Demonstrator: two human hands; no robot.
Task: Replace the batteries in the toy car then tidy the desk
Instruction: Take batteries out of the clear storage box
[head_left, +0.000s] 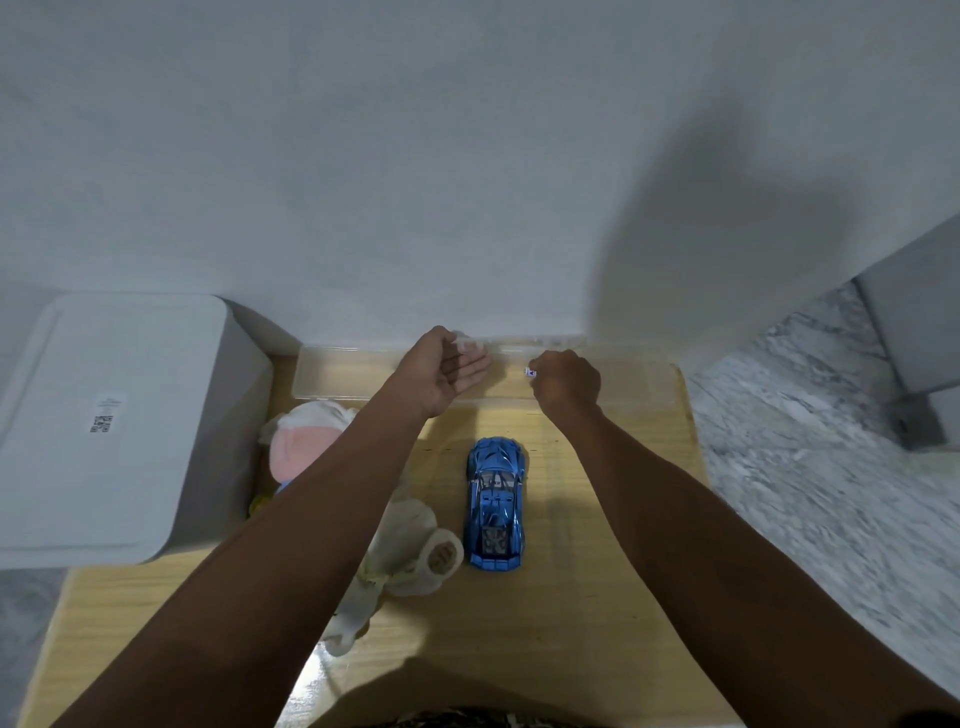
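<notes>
Head view only, so I report from it alone. Both hands work at the far edge of the surface (597, 613), over a long clear plastic box (332, 374) that lies against the wall. My left hand (447, 371) is held palm up, fingers relaxed and spread, cupped as if to receive something; it holds nothing I can make out. My right hand (566, 382) is curled, its fingertips pinching a small pale item (530, 372), too small to identify, possibly a battery or its wrapping. I judge the step in hand to be fetching or stowing small parts at the box; which of the two I cannot tell. The toy car (494, 501), blue, stands upright on its wheels near the middle of the surface, nearer to me than both hands, apart from them and untouched. The next move calls for carrying the pinched item steadily. A plush toy (311, 441) lies left of the car, and a grey bin (114, 415) stands beyond it.
</notes>
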